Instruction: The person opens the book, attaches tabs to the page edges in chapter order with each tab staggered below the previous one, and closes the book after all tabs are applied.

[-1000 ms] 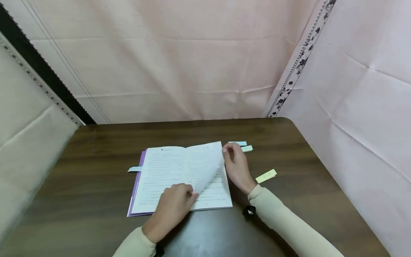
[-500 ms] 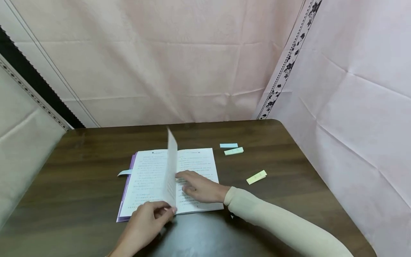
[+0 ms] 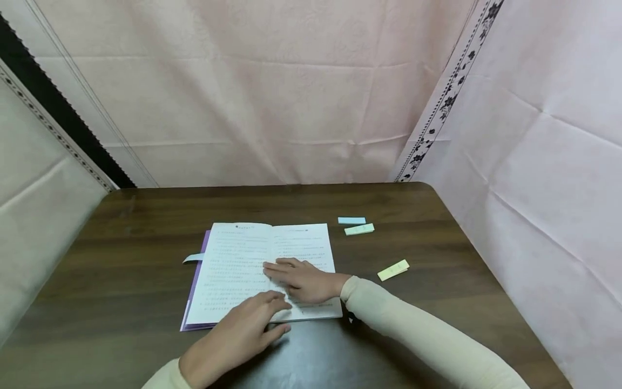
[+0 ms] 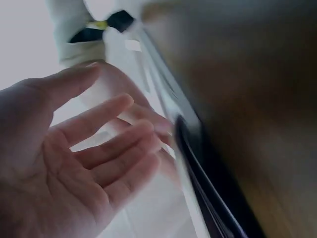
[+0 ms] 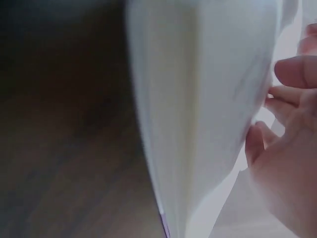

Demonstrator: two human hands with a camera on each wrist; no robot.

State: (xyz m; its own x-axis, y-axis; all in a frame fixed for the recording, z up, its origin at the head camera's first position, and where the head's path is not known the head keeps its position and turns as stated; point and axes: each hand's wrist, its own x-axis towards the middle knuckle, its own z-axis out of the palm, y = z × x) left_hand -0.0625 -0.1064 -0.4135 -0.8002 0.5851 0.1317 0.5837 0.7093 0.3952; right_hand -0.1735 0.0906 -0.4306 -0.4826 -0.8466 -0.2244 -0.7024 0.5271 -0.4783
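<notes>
An open notebook (image 3: 238,259) with printed lines and a purple cover lies flat on the brown table. My right hand (image 3: 306,282) rests on the right page, its fingers stretched toward the middle fold. At the lower edge of the notebook is my left hand (image 3: 240,335), fingers extended over the pages and thumb apart, with nothing gripped. The left wrist view shows that hand (image 4: 99,153) with spread, relaxed fingers. In the right wrist view the fingertips of my right hand (image 5: 292,129) meet the page, and the thick page edge (image 5: 171,109) fills the middle.
A pale blue tab (image 3: 194,257) sticks out from the notebook's left side. To the right lie a blue sticky-note strip (image 3: 352,220), a green strip (image 3: 359,229) and a yellow strip (image 3: 393,269). Pale cloth (image 3: 272,108) hangs behind the table (image 3: 461,302).
The raised page has been turned over to the left and now lies flat. My left hand has let go of it and opened. My right hand has moved from the right edge toward the fold.
</notes>
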